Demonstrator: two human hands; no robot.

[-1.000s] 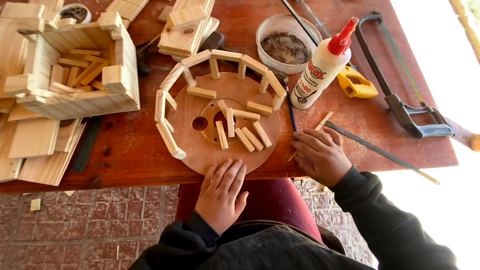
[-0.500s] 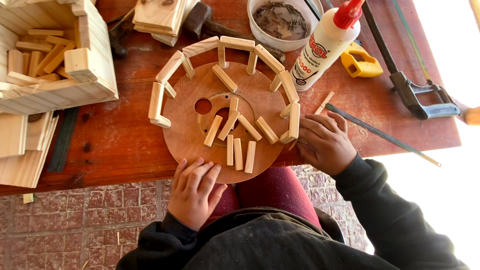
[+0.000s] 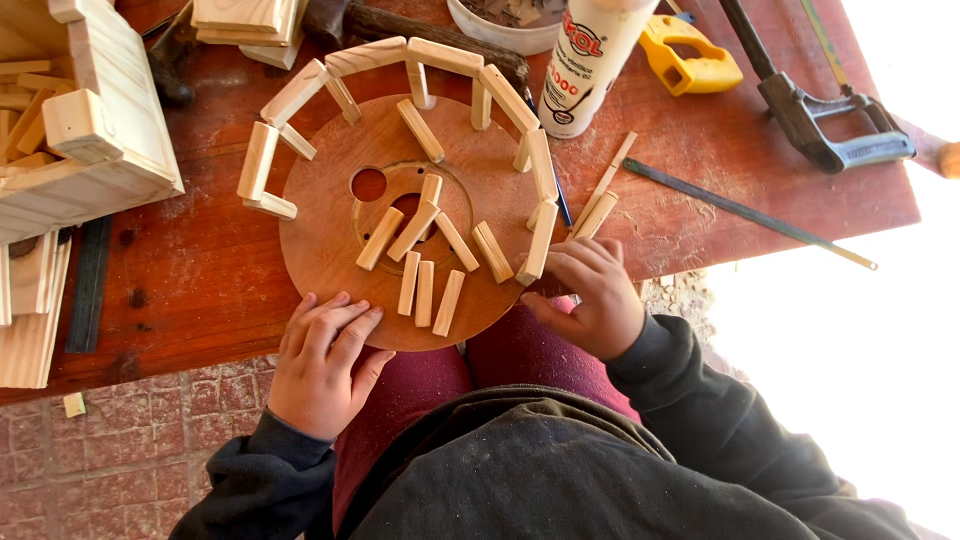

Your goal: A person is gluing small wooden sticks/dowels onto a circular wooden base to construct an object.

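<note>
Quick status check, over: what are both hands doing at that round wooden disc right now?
Left hand flat on round disc near edge. Right hand pinching end rim block. Loose sticks lie between.

Left hand [image 3: 322, 365] sits low in the frame's lower left, palm down, fingers spread and pointing up. Right hand [image 3: 590, 295] lies right of centre, fingers curled leftward, knuckles up. Dark sleeves cover both wrists.

Round wooden disc [image 3: 330, 240] now nearer the table edge, both hands at its near rim.
</note>
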